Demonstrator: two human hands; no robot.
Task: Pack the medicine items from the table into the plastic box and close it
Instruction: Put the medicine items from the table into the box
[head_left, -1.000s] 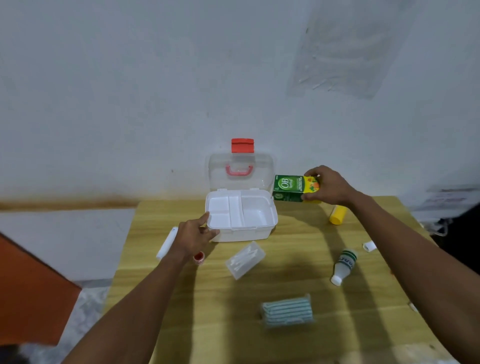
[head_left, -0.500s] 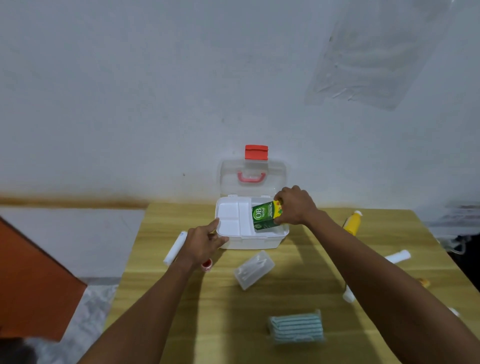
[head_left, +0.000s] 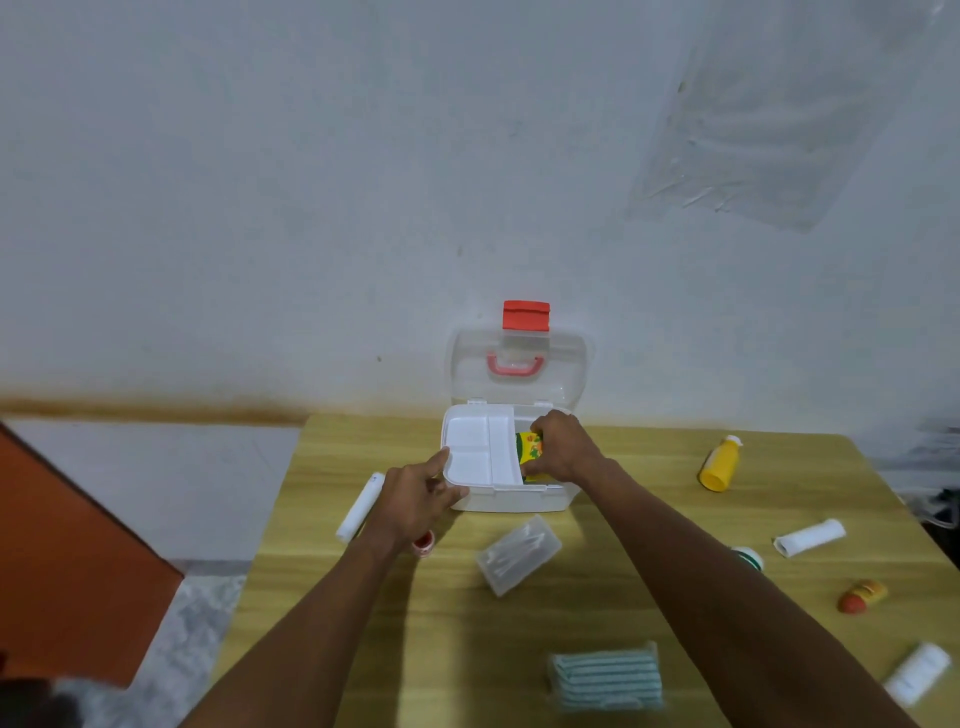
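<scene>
The white plastic box (head_left: 514, 498) stands open at the table's far edge, its clear lid (head_left: 519, 364) with red latch upright against the wall. A white divided tray (head_left: 480, 452) sits in the box's left part. My right hand (head_left: 563, 447) is shut on the green and yellow medicine carton (head_left: 529, 449), which is down inside the box's right part. My left hand (head_left: 418, 499) rests against the box's front left corner, thumb on the rim.
On the wooden table (head_left: 415, 623) lie a white tube (head_left: 359, 506), a small red-capped item (head_left: 423, 543), a clear case (head_left: 518, 553), a striped packet (head_left: 605, 675), a yellow bottle (head_left: 719, 464), a white roll (head_left: 809, 538), a red-yellow item (head_left: 862, 596) and another white item (head_left: 917, 673).
My right hand carried the carton from right of the box over it and lowered it into the right part. My left hand stayed at the box's corner.
</scene>
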